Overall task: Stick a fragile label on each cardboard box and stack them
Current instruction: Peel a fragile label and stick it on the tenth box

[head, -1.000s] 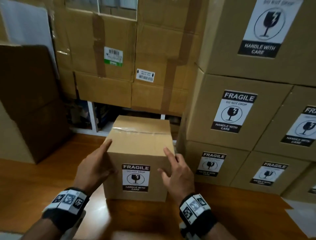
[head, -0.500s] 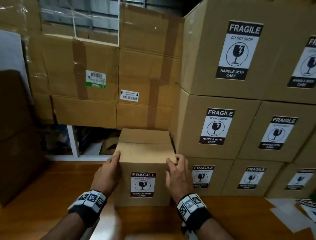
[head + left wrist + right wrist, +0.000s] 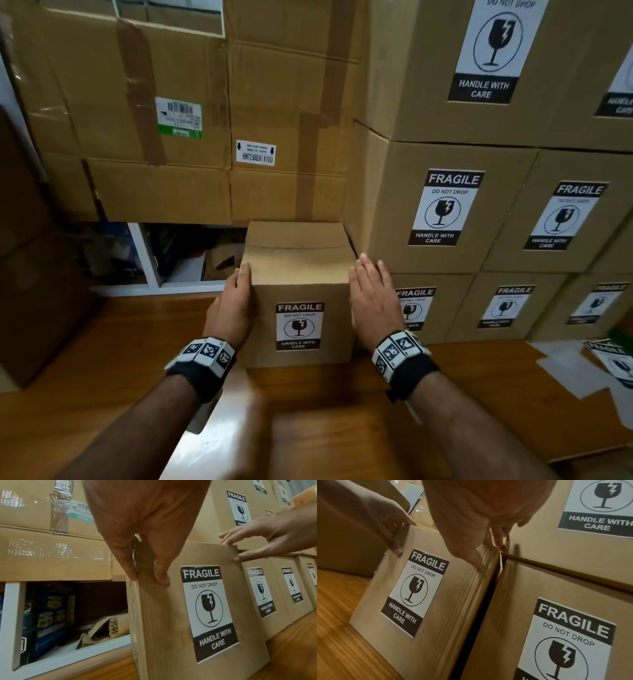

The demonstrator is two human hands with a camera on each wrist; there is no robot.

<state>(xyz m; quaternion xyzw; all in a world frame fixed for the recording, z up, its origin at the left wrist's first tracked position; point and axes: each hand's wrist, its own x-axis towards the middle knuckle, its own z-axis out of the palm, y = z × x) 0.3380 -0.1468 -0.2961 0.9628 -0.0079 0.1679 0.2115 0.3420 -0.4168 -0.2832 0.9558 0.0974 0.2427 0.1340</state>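
Note:
A small cardboard box (image 3: 298, 267) with a fragile label (image 3: 298, 325) on its front stands on the wooden table (image 3: 308, 411), its right side close against the stack of labelled boxes (image 3: 445, 212). My left hand (image 3: 238, 298) lies flat on the box's left side, thumb (image 3: 161, 577) on the front face by the corner. My right hand (image 3: 371, 298) reaches over the box's top right edge with straight fingers (image 3: 228, 535), thumb at the front right corner. In the right wrist view a narrow dark gap separates the box (image 3: 453, 601) from its neighbour (image 3: 530, 588).
Big taped cartons (image 3: 171, 102) form a wall behind. A white shelf frame (image 3: 147, 253) with packets sits low behind the box. A brown carton (image 3: 34, 274) stands at the left. Loose fragile labels and backing papers (image 3: 613, 359) lie on the table at the right.
The box has slid away from me and rightward until it sits beside the labelled stack. Both hands went with it, and my right fingers have straightened.

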